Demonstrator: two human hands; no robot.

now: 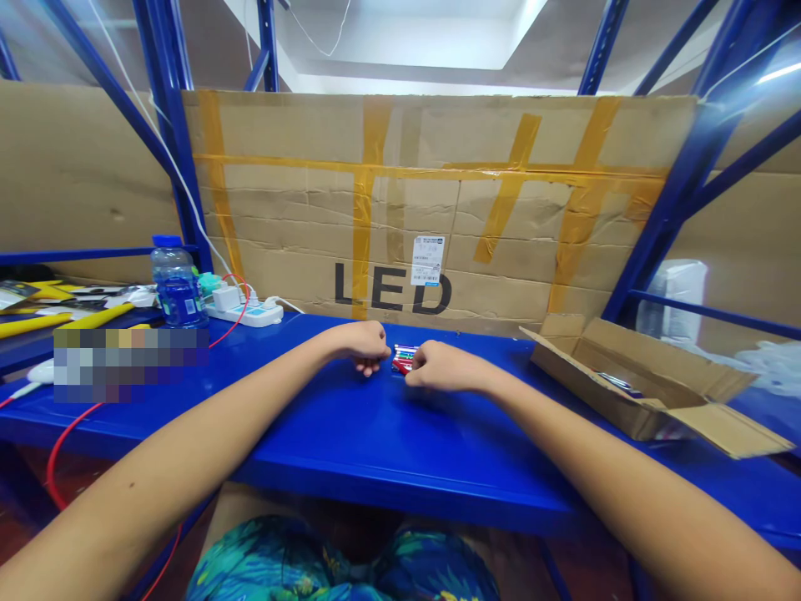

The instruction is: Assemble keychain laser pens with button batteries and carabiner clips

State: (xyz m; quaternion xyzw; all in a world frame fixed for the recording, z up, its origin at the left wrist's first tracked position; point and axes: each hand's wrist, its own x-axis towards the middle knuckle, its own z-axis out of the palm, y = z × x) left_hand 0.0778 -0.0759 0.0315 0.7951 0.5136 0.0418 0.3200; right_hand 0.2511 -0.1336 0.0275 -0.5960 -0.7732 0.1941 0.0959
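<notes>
Small, shiny pen-like sticks in several colours [404,354] lie side by side on the blue tabletop [363,434], between my two hands. My right hand [441,367] covers their right end, its fingers closed on a red pen-like stick [404,367] at the near side. Just left of the sticks is my left hand [365,344], a small gap away from them. Its fingers are curled in, and whatever they may hold is hidden.
An open cardboard box [626,384] with shiny slim items stands at the right. At the left are a blue-capped bottle [178,284], a white power strip [254,313], a red cable [68,434] and yellow-handled tools [106,321]. Behind rises a taped cardboard panel [300,225].
</notes>
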